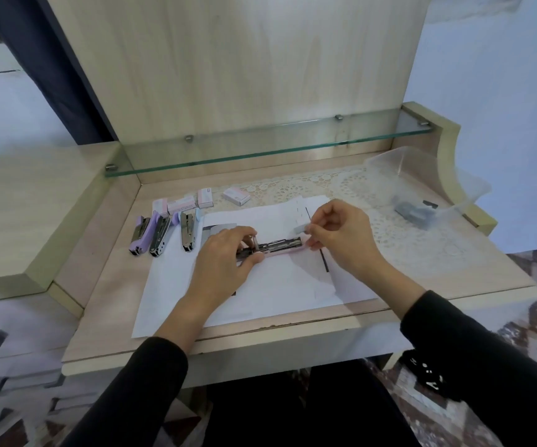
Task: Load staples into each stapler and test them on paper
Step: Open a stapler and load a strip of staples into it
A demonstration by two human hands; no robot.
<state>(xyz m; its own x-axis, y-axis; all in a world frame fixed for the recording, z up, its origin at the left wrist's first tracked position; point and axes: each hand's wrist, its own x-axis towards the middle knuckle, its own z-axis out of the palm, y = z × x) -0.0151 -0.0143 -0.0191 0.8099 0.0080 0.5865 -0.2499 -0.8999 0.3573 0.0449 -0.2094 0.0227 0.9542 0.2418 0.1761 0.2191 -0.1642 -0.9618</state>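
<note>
The pink stapler (280, 247) lies opened flat on the paper sheets (260, 295), metal magazine facing up. The left hand (225, 256) grips its rear end with curled fingers. The right hand (341, 233) pinches a staple strip (301, 228) just above the front end. The strip should probably go in legs down, square to the channel, with the body held steady.

There are four staplers: this one, plus two purple staplers (139, 235) and one blue stapler (188, 232) beside the paper. Four staple boxes (205, 199) lie behind them. One clear plastic tub (421, 175) sits well apart on the right.
</note>
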